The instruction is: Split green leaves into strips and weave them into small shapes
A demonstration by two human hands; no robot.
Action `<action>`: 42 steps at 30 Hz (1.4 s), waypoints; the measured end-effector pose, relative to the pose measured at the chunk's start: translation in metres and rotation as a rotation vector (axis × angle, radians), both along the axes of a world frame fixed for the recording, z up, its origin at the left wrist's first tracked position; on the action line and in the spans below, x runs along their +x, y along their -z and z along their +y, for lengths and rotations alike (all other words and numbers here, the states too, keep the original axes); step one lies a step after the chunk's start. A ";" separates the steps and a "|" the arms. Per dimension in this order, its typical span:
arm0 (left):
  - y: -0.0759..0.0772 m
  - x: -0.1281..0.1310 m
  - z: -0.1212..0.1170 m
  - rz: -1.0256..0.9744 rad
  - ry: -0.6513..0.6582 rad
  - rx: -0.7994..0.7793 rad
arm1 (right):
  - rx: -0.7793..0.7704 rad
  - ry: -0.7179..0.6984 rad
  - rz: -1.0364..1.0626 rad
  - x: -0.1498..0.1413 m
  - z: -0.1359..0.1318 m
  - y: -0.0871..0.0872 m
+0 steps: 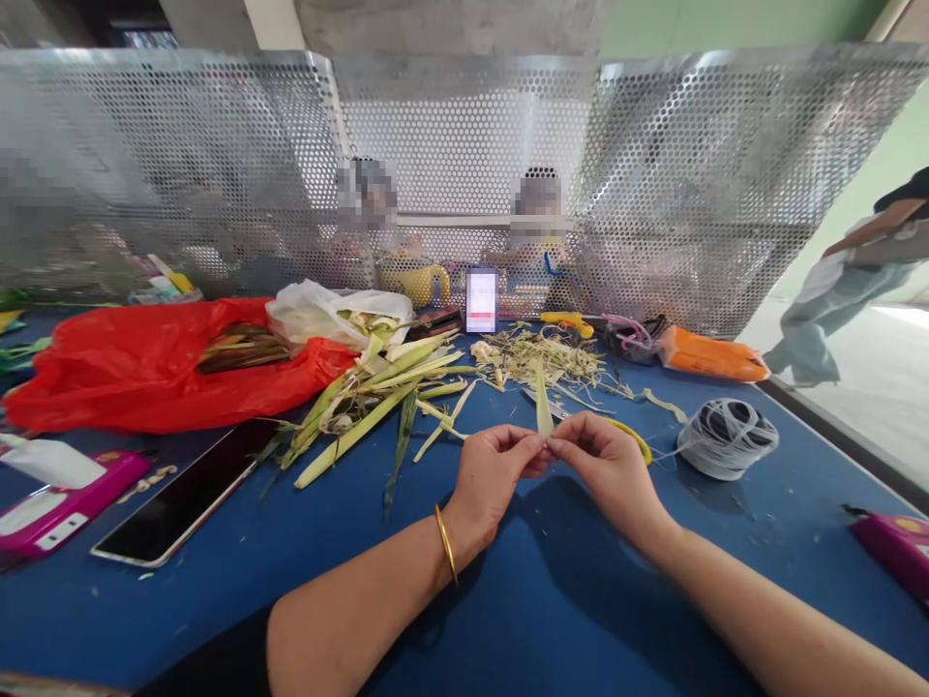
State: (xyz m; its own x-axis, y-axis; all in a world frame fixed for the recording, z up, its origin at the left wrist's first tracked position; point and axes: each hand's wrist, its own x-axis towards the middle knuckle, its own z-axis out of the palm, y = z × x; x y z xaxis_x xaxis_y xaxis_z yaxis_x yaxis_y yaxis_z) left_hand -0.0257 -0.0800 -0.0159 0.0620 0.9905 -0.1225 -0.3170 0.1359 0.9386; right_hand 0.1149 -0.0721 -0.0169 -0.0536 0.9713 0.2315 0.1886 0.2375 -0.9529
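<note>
My left hand [494, 474] and my right hand [606, 465] meet above the blue table [552, 600], fingers pinched together on one pale green leaf strip [543, 407] that sticks up between them. A gold bangle [445, 542] circles my left wrist. Just behind my right hand lies something with yellow handles [639, 438], partly hidden. A pile of long green leaves [370, 397] lies to the left of my hands, and a heap of shredded leaf scraps [552, 358] lies beyond them.
A red plastic bag [145, 373] and a white bag [326, 310] sit at the back left. A dark phone [185, 494] and pink case [58, 503] lie left. A coil of white string [726, 438] sits right. Perforated metal screens [464, 155] ring the table; people sit behind them.
</note>
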 end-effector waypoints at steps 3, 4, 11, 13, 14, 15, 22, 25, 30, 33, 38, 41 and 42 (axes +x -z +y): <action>-0.002 0.000 -0.001 0.020 0.018 0.007 | -0.036 -0.025 0.068 0.000 0.000 -0.002; -0.002 0.000 -0.001 0.026 0.018 0.010 | -0.039 -0.033 0.078 0.000 0.000 -0.002; 0.002 0.001 0.002 0.083 -0.011 0.034 | 0.020 -0.097 0.030 0.000 -0.001 0.003; 0.002 0.001 0.002 0.058 -0.023 -0.034 | 0.114 -0.110 -0.066 0.001 0.000 0.004; 0.002 0.001 0.002 0.040 -0.024 -0.072 | 0.170 -0.111 -0.131 0.002 0.000 0.004; 0.002 0.001 0.002 0.019 -0.024 -0.107 | 0.226 -0.110 -0.198 0.003 0.000 0.005; 0.002 0.001 0.001 -0.051 -0.027 -0.110 | 0.342 -0.081 -0.283 0.006 0.000 0.005; 0.003 0.001 0.001 -0.015 -0.055 -0.010 | 0.261 -0.061 -0.180 0.004 0.000 0.005; 0.006 0.001 0.001 0.095 -0.069 0.143 | 0.067 -0.014 -0.056 0.002 0.000 0.004; 0.007 0.001 0.001 0.142 -0.058 0.173 | 0.028 0.006 -0.014 0.001 0.000 0.002; 0.004 0.000 -0.001 0.193 -0.027 0.163 | 0.013 0.012 0.016 0.001 0.000 0.000; 0.002 0.000 -0.001 0.157 -0.033 0.125 | 0.019 -0.029 0.018 0.001 -0.001 0.000; 0.002 0.000 0.000 0.125 -0.038 0.104 | 0.041 -0.043 0.006 0.001 -0.001 0.000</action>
